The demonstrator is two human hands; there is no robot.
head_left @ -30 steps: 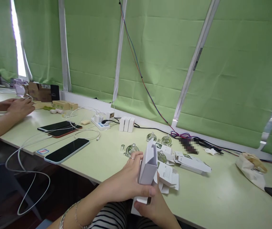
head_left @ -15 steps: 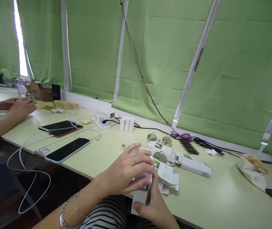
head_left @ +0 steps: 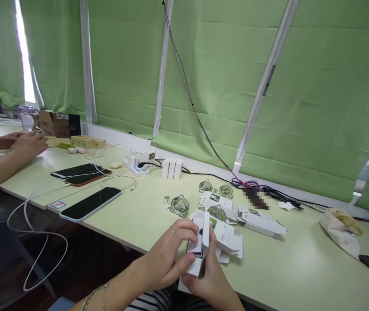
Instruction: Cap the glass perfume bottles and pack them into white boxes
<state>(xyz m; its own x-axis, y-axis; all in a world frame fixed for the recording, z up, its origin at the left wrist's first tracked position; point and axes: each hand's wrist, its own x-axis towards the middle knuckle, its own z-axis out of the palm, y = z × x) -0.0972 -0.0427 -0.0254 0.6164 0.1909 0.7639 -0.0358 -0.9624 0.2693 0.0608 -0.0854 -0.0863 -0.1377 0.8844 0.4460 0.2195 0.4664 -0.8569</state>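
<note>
My right hand (head_left: 213, 276) is closed around an opened white box (head_left: 195, 268) tilted just above the table's front edge. Fingers of my left hand (head_left: 168, 255), which wears a ring, grip a pale inner insert (head_left: 195, 247) at the box's open end. A dark round hole shows in the insert. Beyond my left hand stands a round glass bottle (head_left: 180, 206) with small metallic pieces beside it. Another round glass bottle (head_left: 217, 212) sits among opened white cartons (head_left: 225, 235) right behind my hands.
Two more round bottles (head_left: 205, 185) stand farther back. Small white boxes (head_left: 172, 168) line up near a power strip (head_left: 135, 167). Phones (head_left: 92, 203) and white cables lie left. Another person's hands (head_left: 29, 144) work at far left. A cloth pouch (head_left: 341, 233) is at right.
My left hand has lowered from over the box's top, its fingers now on the insert. The box's open end and the bottle behind my hand have come into view.
</note>
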